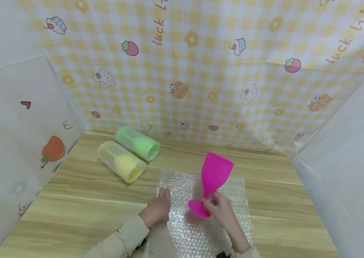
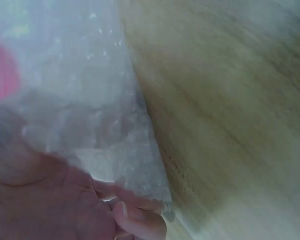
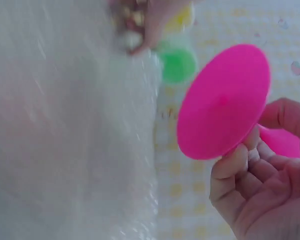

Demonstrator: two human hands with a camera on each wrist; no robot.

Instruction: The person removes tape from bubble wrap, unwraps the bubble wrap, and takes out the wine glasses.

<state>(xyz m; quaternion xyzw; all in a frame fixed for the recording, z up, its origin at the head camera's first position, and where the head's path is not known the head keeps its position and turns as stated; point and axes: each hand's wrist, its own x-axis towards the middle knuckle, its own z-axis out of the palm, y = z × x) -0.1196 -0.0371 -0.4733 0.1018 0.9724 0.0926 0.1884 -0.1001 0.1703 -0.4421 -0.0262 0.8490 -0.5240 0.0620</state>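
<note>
A bright pink plastic goblet (image 1: 215, 173) is tilted over a sheet of bubble wrap (image 1: 183, 227). My right hand (image 1: 223, 212) grips its stem just above the round foot. The right wrist view shows the underside of that foot (image 3: 222, 107) beside curled fingers (image 3: 232, 165). At the sheet's left edge is my left hand (image 1: 158, 209). In the left wrist view, its fingers (image 2: 140, 217) pinch the bubble wrap (image 2: 90, 75) at a corner.
Back left on the wooden table (image 1: 82, 172), a yellow goblet (image 1: 127, 165) and a green goblet (image 1: 141, 145) lie on their sides, each rolled in bubble wrap. A checked cloth (image 1: 201, 71) hangs behind, and white sheets (image 1: 346, 172) hang at both sides.
</note>
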